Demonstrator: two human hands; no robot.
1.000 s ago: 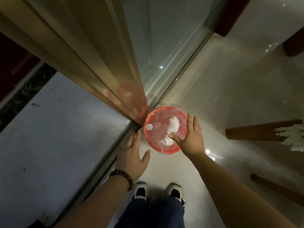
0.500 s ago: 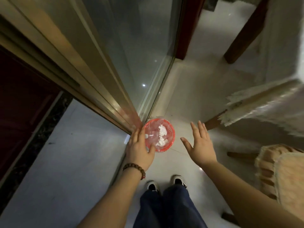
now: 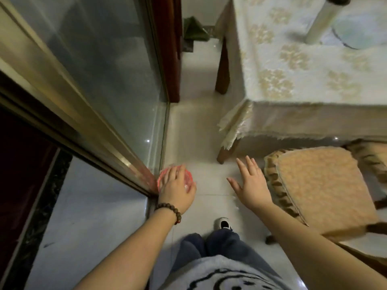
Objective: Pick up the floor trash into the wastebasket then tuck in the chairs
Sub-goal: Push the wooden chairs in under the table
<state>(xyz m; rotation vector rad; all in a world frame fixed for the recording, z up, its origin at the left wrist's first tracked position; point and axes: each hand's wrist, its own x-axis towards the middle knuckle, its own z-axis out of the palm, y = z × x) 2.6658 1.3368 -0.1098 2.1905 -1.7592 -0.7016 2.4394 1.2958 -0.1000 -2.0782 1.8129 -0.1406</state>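
One round red plastic wastebasket (image 3: 165, 176) with a clear liner stands on the pale tiled floor (image 3: 199, 130), hard against the foot of the brass-framed glass sliding door (image 3: 94, 84). Seen from above, its mouth faces straight up; most of the opening is covered, so what lies inside cannot be told. The left hand (image 3: 176, 188), with one brown beaded bracelet (image 3: 170, 211) at the wrist, is over the basket's mouth, fingers straight and close together, its grip slack and holding nothing; whether it touches the rim cannot be told. The right hand (image 3: 250, 183) hangs above the floor, well apart from the basket, fingers spread wide, its grip empty. Just to its right is one wooden chair with an orange patterned seat cushion (image 3: 320, 189), standing out from the surface draped in a cream floral tablecloth (image 3: 303, 65). Two dark wooden table legs (image 3: 222, 65) show. One black-and-white shoe (image 3: 224, 223) peeks out below dark blue trousers.
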